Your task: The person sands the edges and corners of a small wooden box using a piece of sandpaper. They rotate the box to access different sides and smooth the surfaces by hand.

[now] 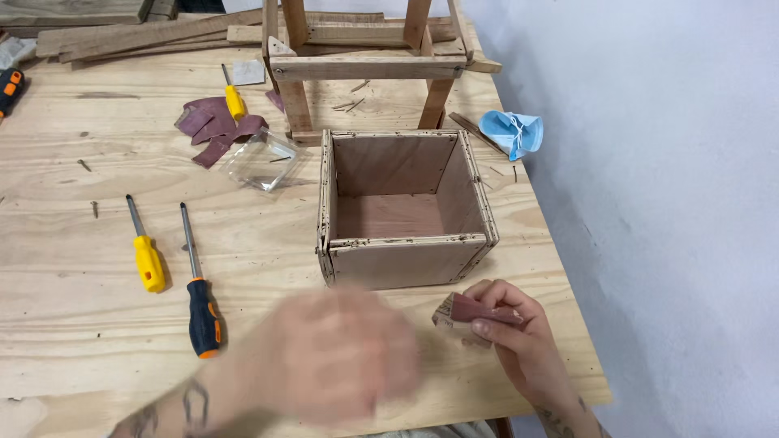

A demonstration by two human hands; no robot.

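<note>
An open-topped plywood box (403,261) stands on the wooden workbench (89,243), glue marks along its rim. Just in front of its right corner, my right hand (515,337) pinches a folded piece of reddish sandpaper (475,311). My left hand (337,353) is blurred in motion in front of the box, near the bench's front edge; I cannot make out its fingers or whether it holds anything.
Two screwdrivers lie left of the box, one with a yellow handle (148,261), one black and orange (203,312). Behind are sandpaper scraps (215,126), a clear plastic bag (264,160), a small yellow screwdriver (234,99), a wooden frame (365,65) and a blue face mask (511,132). A white wall is at right.
</note>
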